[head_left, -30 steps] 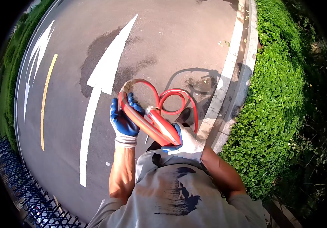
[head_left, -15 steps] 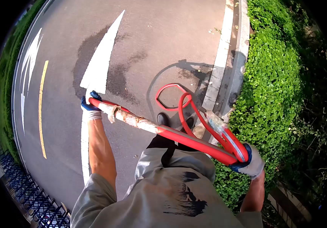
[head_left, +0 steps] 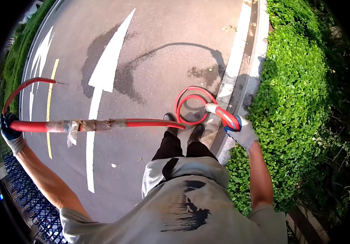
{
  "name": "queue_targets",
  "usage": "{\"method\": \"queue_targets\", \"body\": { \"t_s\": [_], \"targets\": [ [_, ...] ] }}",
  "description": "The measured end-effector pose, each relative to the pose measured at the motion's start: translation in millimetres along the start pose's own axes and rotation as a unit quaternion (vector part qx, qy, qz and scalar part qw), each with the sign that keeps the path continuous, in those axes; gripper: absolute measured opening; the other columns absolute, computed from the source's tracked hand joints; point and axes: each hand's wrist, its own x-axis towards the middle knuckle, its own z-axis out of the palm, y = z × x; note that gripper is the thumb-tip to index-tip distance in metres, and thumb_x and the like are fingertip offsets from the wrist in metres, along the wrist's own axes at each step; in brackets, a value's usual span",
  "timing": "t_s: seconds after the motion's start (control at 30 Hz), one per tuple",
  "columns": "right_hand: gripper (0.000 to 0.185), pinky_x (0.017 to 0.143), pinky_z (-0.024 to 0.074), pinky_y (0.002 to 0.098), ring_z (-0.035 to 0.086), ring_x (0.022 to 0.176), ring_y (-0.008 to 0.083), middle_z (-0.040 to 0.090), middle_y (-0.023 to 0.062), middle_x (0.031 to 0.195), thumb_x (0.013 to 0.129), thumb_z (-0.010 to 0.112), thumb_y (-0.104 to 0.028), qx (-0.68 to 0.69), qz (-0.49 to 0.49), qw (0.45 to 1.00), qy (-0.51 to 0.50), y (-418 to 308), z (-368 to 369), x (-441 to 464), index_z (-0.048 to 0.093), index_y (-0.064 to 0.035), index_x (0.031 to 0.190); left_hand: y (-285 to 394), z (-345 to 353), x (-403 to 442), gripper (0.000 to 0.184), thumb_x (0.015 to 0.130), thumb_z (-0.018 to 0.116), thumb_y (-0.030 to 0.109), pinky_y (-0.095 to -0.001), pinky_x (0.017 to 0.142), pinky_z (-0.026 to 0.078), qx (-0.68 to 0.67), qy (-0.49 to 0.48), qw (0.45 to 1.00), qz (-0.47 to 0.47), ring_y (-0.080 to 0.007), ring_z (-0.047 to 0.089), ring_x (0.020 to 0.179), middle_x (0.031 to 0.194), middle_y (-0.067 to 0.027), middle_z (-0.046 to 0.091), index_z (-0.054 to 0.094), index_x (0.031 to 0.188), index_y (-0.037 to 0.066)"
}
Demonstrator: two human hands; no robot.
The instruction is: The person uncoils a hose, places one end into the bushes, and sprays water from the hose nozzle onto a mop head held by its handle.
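My left hand [head_left: 11, 129], in a blue-and-white work glove, is stretched far to the left and closed around a red hose [head_left: 152, 123]. Clear and brownish tape wraps part of this length, with a loose flap hanging down. Beyond the left hand, the hose curves up to a free end with a thin pointed tip. My right hand [head_left: 243, 132], gloved alike, is closed on a folded bundle of the hose beside the hedge. White wrapping shows just above that bundle. Loops of hose [head_left: 187, 88] hang or lie near my shoes; I cannot tell which.
Grey asphalt with a white arrow [head_left: 106, 67] and a yellow line [head_left: 52, 110] spreads ahead and left. A pale curb [head_left: 232, 71] and green hedge [head_left: 293, 81] run along the right. A dark metal fence [head_left: 32, 193] stands at lower left.
My left hand has moved far left and slightly down, drawing the taped hose out nearly level. My right hand has risen and shifted left. The free hose end now shows at left.
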Motion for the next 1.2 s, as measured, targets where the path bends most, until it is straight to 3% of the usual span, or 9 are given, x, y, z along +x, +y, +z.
{"method": "queue_targets", "body": {
  "t_s": [0.17,0.3,0.47,0.57,0.63,0.87,0.9,1.07,1.2],
  "targets": [
    [0.044,0.078,0.0516,0.0415,0.066,0.087,0.0359,0.067,0.0198,0.094,0.07,0.08,-0.02,-0.121,-0.021,0.985,0.125,26,-24,24,0.058,-0.0023,0.104,-5,8,-73,0.008,0.092,0.058,0.007,-0.0267,0.066,0.042,0.292,0.065,0.931,0.211,-0.0131,0.046,0.065,0.071,-0.0006,0.046,0.052,0.086,0.005],
    [0.036,0.073,0.0519,0.0404,0.066,0.077,0.0309,0.067,0.0155,0.087,0.073,0.078,-0.015,-0.085,-0.067,0.96,0.259,23,-65,32,0.06,-0.0048,0.102,3,-38,-102,0.011,0.091,0.067,0.018,-0.0273,0.065,0.044,0.405,0.246,0.865,0.164,-0.0145,0.057,0.071,0.078,-0.0028,0.061,0.061,0.092,0.008],
    [0.048,0.08,0.0512,0.0373,0.066,0.082,0.0307,0.067,0.0171,0.094,0.075,0.078,-0.016,-0.222,-0.095,0.876,0.417,7,-134,-10,0.059,-0.003,0.117,-78,-57,-132,0.009,0.091,0.068,0.019,-0.0234,0.045,0.032,0.446,0.395,0.768,0.232,-0.006,0.041,0.049,0.062,0.0063,0.049,0.067,0.09,0.01],
    [0.031,0.076,0.0519,0.0278,0.063,0.083,0.0122,0.066,0.007,0.091,0.084,0.068,-0.003,-0.122,-0.049,0.85,0.51,27,-164,-37,0.059,-0.0008,0.113,-144,-71,-136,0.012,0.092,0.067,0.019,-0.0234,0.045,0.031,0.453,0.395,0.777,0.188,-0.0055,0.039,0.048,0.061,0.0066,0.046,0.067,0.096,0.008],
    [0.024,0.08,0.0532,0.0259,0.062,0.083,0.0132,0.064,0.0063,0.098,0.089,0.061,0.004,0.099,-0.144,0.817,0.55,57,-178,-51,0.058,0.0013,0.113,-192,-77,-134,0.013,0.091,0.069,0.019,-0.0245,0.044,0.03,0.429,0.404,0.792,0.157,-0.0067,0.038,0.045,0.058,0.0059,0.042,0.062,0.088,0.009],
    [0.023,0.074,0.0548,0.0295,0.064,0.079,0.0158,0.065,0.0073,0.099,0.091,0.059,0.003,0.109,-0.109,0.76,0.632,86,-183,-113,0.058,0.0012,0.114,-281,-125,-107,0.016,0.088,0.072,0.015,-0.0241,0.042,0.033,0.43,0.426,0.788,0.113,-0.0069,0.039,0.044,0.056,0.0044,0.042,0.059,0.08,0.009],
    [0.023,0.075,0.054,0.0286,0.063,0.079,0.0149,0.065,0.0065,0.099,0.091,0.06,0.003,0.1,-0.105,0.763,0.63,99,-184,-117,0.059,0.001,0.114,-281,-135,-101,0.014,0.087,0.069,0.01,-0.024,0.042,0.032,0.433,0.412,0.793,0.116,-0.0078,0.04,0.044,0.057,0.0021,0.048,0.069,0.097,0.001],
    [0.023,0.078,0.0514,0.0268,0.061,0.082,0.0118,0.065,0.0036,0.097,0.089,0.063,0.002,0.027,-0.049,0.771,0.635,170,-189,-116,0.061,-0.0001,0.111,-296,-81,-52,0.016,0.09,0.067,0.01,-0.0236,0.046,0.034,0.485,0.316,0.803,0.139,-0.0073,0.042,0.048,0.062,0.0021,0.05,0.068,0.102,0.0],
    [0.022,0.076,0.0505,0.024,0.059,0.082,0.0097,0.064,0.0023,0.094,0.087,0.062,0.005,0.165,0.007,0.762,0.626,197,-191,-93,0.062,-0.0022,0.108,-321,18,-20,0.011,0.091,0.069,0.014,-0.0218,0.046,0.029,0.497,0.267,0.803,0.192,-0.0037,0.037,0.049,0.06,0.0063,0.043,0.061,0.086,0.008]
  ]
}}
